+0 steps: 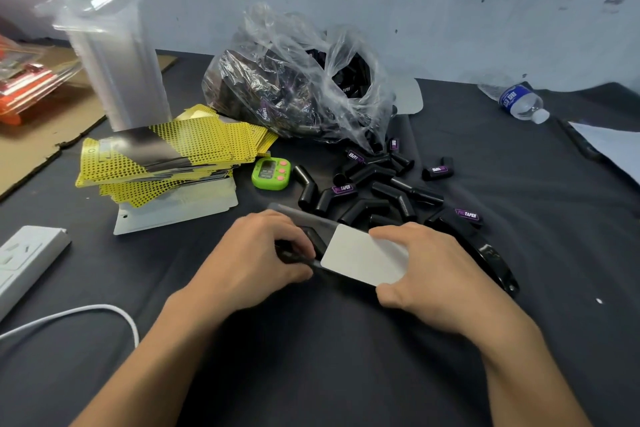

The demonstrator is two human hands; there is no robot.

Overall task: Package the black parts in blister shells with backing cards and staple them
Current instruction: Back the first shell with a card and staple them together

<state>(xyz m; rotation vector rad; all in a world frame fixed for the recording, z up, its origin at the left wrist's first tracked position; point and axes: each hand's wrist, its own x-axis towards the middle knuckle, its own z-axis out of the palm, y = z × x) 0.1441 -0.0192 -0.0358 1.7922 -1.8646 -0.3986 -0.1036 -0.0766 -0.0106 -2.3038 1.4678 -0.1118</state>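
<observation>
- Nearest, toward the middle of the bench [329, 357], the left hand [256, 253] has its grip curled round the left end of a clear blister shell [298, 215], steadying it on the dark cloth.
- One black part [313, 239] sits inside that shell and shows in the gap between the two hands.
- The right hand [440, 274] pinches a white backing card [360, 258], thumb at its near edge and fingers at its far edge. The card lies over the right part of the shell.
- Judged from this, the step in hand is fitting the card to the loaded shell, and no staple is in yet. The next move calls for sliding the card leftward until its edges sit square with the shell, with the left grip stopping the shell from skating.
- A black curved tool [495, 258] lies just beside the right hand (probably the stapler, though I cannot be sure), close by for the stapling step.
- At the left edge rest a white power strip [24, 256] and a white cable [86, 314].
- Beyond the hands lie the loose black parts [374, 184], with a green timer [272, 173] to their left, then a stack of yellow dotted cards [169, 156].
- Farther back stand a tall stack of empty shells [114, 45] and a plastic bag [298, 87] holding more parts.
- A water bottle [519, 102] lies near the far right edge.
</observation>
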